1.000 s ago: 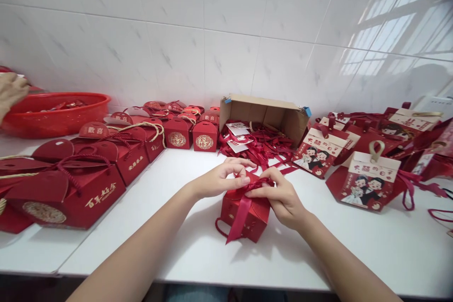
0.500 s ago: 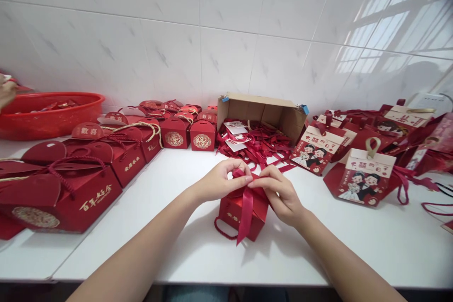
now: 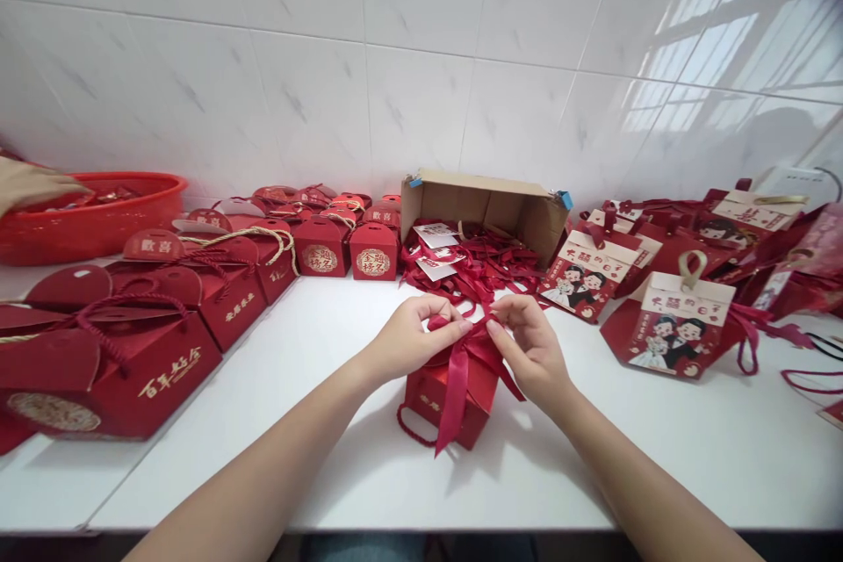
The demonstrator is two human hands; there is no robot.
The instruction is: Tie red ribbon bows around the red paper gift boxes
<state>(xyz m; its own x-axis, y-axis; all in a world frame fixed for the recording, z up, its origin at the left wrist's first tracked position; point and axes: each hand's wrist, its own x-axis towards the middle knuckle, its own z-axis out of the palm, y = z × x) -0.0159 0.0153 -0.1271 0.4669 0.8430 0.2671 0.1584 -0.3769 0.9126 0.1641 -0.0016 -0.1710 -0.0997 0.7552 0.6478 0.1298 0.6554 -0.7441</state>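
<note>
A small red gift box (image 3: 475, 404) stands on the white table in front of me, with a twisted red cord loop lying at its left side. Red satin ribbon (image 3: 454, 399) is looped at its top, and one tail hangs down the front. My left hand (image 3: 418, 335) pinches the ribbon from the left with thumb and fingers. From the right, my right hand (image 3: 532, 351) grips another part of the ribbon between thumb and fingertips, and a second tail hangs below it. The fingers partly hide the knot area and the box top.
Rows of red gift boxes (image 3: 247, 309) line the left. A cardboard box (image 3: 487, 184) spills ribbons and cards at the back. Printed bags (image 3: 685, 329) stand on the right. At far left, another person's hand (image 3: 36, 184) reaches into a red basin (image 3: 118, 224).
My right hand has turned and shifted slightly right, drawing the ribbon wider at the top. A ribbon tail now shows on the right. The other person's hand has moved over the basin.
</note>
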